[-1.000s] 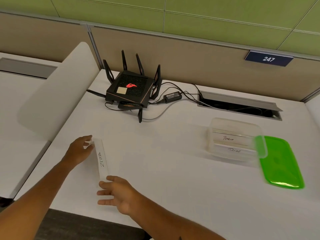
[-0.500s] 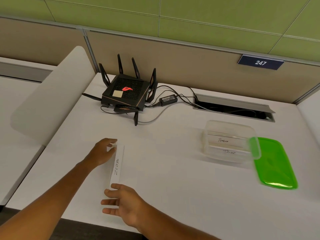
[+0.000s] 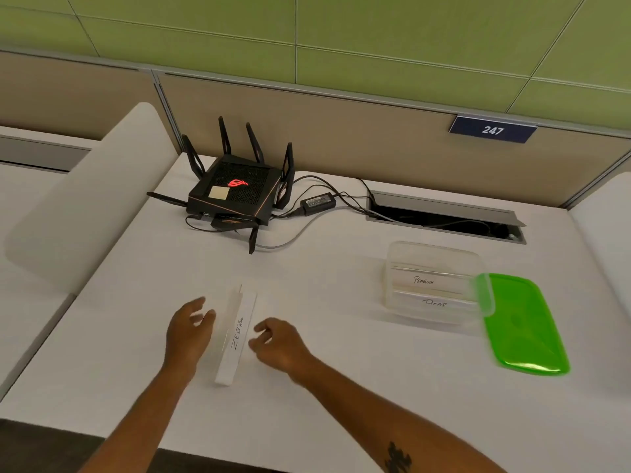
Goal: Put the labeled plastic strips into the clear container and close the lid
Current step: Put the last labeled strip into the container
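A white plastic strip labeled ZEBRA [image 3: 237,336] lies lengthwise on the white desk [image 3: 341,387] in front of me. My left hand [image 3: 188,332] is just left of it and my right hand [image 3: 278,343] just right of it, both with fingers apart and neither gripping the strip. The clear container [image 3: 433,281] stands open at the right, with a strip labeled PENGUIN [image 3: 426,279] and a second strip [image 3: 433,303] inside. The green lid [image 3: 522,326] lies flat beside the container, against its right edge.
A black router [image 3: 239,192] with several antennas sits at the back, its cables and power brick [image 3: 317,201] trailing to a cable slot [image 3: 444,216]. A white divider panel [image 3: 85,199] stands at the left. The partition wall carries a sign 247 [image 3: 492,130].
My left hand let go of the strip's far end and dropped beside it. My right hand moved from the strip's near end to its right side. The strip shifted right.
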Demonstrator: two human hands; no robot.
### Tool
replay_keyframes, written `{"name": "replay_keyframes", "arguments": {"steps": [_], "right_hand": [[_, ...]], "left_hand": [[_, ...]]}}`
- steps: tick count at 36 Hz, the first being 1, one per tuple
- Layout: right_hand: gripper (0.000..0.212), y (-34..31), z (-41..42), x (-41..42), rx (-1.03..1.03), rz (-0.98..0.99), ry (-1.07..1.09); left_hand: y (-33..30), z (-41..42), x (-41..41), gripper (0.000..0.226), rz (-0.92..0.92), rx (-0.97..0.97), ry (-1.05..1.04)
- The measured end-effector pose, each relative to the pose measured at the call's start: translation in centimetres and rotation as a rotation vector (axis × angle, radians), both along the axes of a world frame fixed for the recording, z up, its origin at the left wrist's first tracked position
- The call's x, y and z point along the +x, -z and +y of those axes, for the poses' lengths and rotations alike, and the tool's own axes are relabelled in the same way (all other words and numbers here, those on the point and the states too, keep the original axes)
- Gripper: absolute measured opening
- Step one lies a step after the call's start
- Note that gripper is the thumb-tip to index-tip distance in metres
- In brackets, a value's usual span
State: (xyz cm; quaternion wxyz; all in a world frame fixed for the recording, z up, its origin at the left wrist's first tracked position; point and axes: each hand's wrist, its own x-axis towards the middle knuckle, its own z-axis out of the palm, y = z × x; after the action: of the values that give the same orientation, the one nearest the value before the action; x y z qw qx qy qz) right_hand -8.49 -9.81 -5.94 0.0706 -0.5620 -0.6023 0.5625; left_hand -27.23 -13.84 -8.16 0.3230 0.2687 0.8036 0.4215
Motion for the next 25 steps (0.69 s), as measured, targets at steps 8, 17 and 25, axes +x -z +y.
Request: {"name": "replay_keyframes", "arguments": {"steps": [8, 17, 25], "right_hand": [[0.066, 0.4, 5.7, -1.6, 0.171, -0.054, -0.265], [0.086, 0.3, 7.9, -2.6, 0.027, -0.087, -0.387], [0.09, 0.6, 8.2, -3.3, -0.043, -0.073, -0.385]], "left_hand": [[0.1, -8.6, 5.9, 0.052, -0.283, -0.057, -0.436], [0.7, -9.7, 10.5, 0.068, -0.506, -0.114, -0.424], [0.1, -8.4, 11.1, 0.071, -0.511, -0.125, -0.418]]}}
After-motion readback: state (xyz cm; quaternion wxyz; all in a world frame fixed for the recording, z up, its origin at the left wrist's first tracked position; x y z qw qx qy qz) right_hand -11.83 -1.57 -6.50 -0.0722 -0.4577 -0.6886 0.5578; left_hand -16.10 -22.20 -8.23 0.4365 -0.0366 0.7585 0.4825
